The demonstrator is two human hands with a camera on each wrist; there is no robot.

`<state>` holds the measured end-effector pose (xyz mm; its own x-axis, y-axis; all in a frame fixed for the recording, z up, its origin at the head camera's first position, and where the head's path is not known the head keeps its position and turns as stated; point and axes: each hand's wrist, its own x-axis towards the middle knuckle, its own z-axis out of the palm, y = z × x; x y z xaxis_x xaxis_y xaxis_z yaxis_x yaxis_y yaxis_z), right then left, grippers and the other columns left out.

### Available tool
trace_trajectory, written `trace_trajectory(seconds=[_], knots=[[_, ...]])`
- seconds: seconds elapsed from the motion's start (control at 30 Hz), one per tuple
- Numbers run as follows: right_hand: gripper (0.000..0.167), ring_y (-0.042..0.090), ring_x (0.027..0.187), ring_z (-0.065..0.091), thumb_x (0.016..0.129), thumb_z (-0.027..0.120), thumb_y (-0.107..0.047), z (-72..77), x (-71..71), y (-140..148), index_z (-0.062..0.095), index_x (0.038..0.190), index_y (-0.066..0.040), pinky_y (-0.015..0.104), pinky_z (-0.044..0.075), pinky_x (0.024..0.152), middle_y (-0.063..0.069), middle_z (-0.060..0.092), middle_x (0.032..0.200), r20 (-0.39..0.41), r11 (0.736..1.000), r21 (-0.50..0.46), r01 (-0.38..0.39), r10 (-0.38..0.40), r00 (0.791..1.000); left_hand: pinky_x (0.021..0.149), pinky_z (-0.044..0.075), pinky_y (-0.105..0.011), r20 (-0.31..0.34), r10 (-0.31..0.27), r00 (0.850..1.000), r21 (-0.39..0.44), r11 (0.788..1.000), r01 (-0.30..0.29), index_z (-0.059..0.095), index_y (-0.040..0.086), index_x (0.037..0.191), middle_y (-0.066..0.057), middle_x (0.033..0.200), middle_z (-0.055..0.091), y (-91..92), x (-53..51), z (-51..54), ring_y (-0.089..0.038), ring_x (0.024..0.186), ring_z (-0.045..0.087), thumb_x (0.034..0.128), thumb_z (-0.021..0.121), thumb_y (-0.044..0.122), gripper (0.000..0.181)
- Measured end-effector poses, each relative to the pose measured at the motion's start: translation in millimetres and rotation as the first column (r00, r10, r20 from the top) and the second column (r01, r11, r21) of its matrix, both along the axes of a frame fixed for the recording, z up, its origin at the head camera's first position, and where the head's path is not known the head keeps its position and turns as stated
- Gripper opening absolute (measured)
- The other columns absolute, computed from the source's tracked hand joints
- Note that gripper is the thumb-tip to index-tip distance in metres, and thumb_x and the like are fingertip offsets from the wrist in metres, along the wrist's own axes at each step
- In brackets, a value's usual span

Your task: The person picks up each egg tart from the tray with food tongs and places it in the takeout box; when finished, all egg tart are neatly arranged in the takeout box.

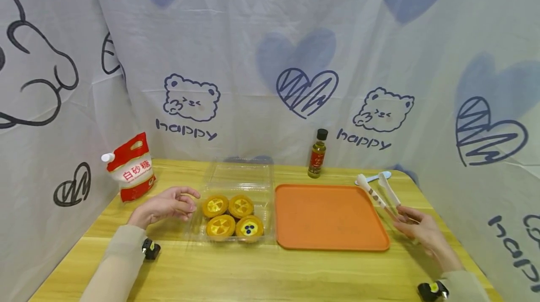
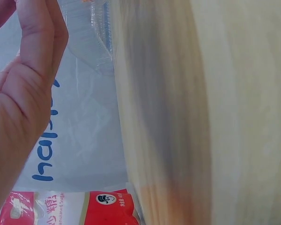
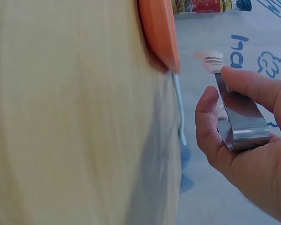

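My right hand [image 1: 423, 232] holds metal tongs [image 3: 246, 119] with pale tips, right of the orange tray [image 1: 331, 217]. The tongs' two arms stand apart, pointing away from me, with nothing between the tips. Thumb and fingers grip the metal near its bent end in the right wrist view. My left hand [image 1: 166, 206] hovers at the left side of a clear plastic box [image 1: 268, 206], fingers loosely bent and holding nothing. Several tarts [image 1: 221, 226] sit inside; one, a blueberry tart [image 1: 249, 230], has dark berries on top. The box's lid [image 1: 240, 175] stands open toward the back.
A red and white sugar bag [image 1: 134, 170] with a spout stands at the back left. Behind the tray is a small oil bottle [image 1: 316, 159] with a black cap. A light-blue utensil [image 1: 385, 175] lies beyond the tongs. A printed curtain [image 1: 249, 138] encloses the wooden table [image 1: 261, 274].
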<state>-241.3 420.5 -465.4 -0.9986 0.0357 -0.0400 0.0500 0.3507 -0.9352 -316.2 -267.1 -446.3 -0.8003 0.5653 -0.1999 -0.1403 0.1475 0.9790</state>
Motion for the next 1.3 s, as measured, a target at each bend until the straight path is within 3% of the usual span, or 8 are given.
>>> trace_trajectory(seconds=[0.1,0.2,0.33,0.5,0.67,1.0,1.13,1.3], knots=[[0.055,-0.009,0.090,0.061,0.086,0.072,-0.005,-3.8,0.6,7.3,0.052,0.137,-0.004,0.017,0.055,0.073,-0.023,0.062,0.098,-0.003,0.999,-0.047,0.004,-0.004,1.000,0.072,0.060,-0.029,0.000,-0.001,1.000,-0.002,1.000,0.001,0.035,-0.012,0.132,-0.009,0.093,0.065,0.6,0.1,0.9,-0.017,0.076,0.064,0.0930,0.060,-0.001,0.048],[0.051,-0.010,0.089,0.059,0.085,0.073,-0.006,-5.5,1.3,12.0,0.056,0.133,-0.009,0.016,0.055,0.075,-0.026,0.059,0.099,0.007,1.000,-0.018,0.024,-0.024,1.000,0.072,0.060,-0.029,0.000,-0.002,1.000,-0.001,1.000,0.002,0.035,-0.012,0.132,-0.008,0.092,0.065,0.4,-0.1,0.8,-0.017,0.076,0.064,0.0931,0.060,-0.001,0.047],[0.063,-0.011,0.087,0.056,0.085,0.075,-0.009,-6.5,-0.3,14.8,0.047,0.140,0.004,0.016,0.053,0.073,-0.021,0.059,0.100,0.011,0.995,0.099,0.034,-0.035,0.999,0.072,0.060,-0.029,-0.002,0.002,1.000,-0.003,1.000,-0.002,0.036,-0.012,0.131,-0.008,0.092,0.065,0.1,0.3,0.2,-0.016,0.076,0.064,0.0928,0.060,0.000,0.046],[0.069,-0.005,0.083,0.055,0.087,0.072,-0.011,-8.0,-4.2,16.4,0.037,0.140,0.015,0.020,0.052,0.071,0.007,0.067,0.109,0.047,0.986,0.166,0.025,-0.033,0.998,0.072,0.060,-0.029,0.002,-0.001,1.000,-0.001,1.000,0.001,0.036,-0.012,0.131,-0.009,0.094,0.065,0.6,0.8,-0.6,-0.016,0.077,0.064,0.0927,0.061,0.000,0.048],[0.068,-0.006,0.087,0.056,0.091,0.069,-0.017,-6.7,-6.5,21.9,0.037,0.140,0.016,0.020,0.053,0.075,0.034,0.047,0.138,0.096,0.986,0.162,-0.037,0.022,0.995,0.073,0.060,-0.030,0.001,-0.003,1.000,0.004,1.000,0.003,0.036,-0.012,0.132,-0.011,0.095,0.065,0.5,0.0,-0.8,-0.017,0.077,0.064,0.0929,0.061,0.001,0.048],[0.067,-0.008,0.097,0.059,0.092,0.068,-0.016,-6.1,-14.9,36.7,0.036,0.140,0.019,0.016,0.052,0.083,0.034,0.052,0.135,0.128,0.959,0.160,-0.233,0.214,0.968,0.073,0.060,-0.031,0.010,0.002,1.000,0.000,1.000,-0.002,0.036,-0.012,0.132,-0.009,0.094,0.065,0.9,0.9,1.0,-0.016,0.077,0.064,0.0928,0.062,0.002,0.048],[0.069,-0.004,0.097,0.063,0.091,0.069,-0.013,-8.0,-18.2,39.4,0.033,0.139,0.021,0.016,0.053,0.084,0.035,0.053,0.132,0.121,0.955,0.148,-0.257,0.240,0.963,0.073,0.060,-0.031,0.009,0.006,1.000,-0.002,1.000,-0.006,0.036,-0.012,0.132,-0.010,0.094,0.065,1.0,0.9,0.9,-0.016,0.076,0.064,0.0930,0.062,0.002,0.048],[0.071,-0.010,0.098,0.058,0.089,0.072,-0.019,-10.7,-21.2,42.0,0.037,0.141,0.016,0.014,0.052,0.082,0.031,0.054,0.134,0.139,0.944,0.228,-0.236,0.209,0.968,0.073,0.060,-0.031,0.007,0.006,1.000,0.000,1.000,-0.006,0.035,-0.012,0.132,-0.011,0.094,0.065,0.5,0.9,0.1,-0.016,0.076,0.064,0.0930,0.061,0.002,0.049]])
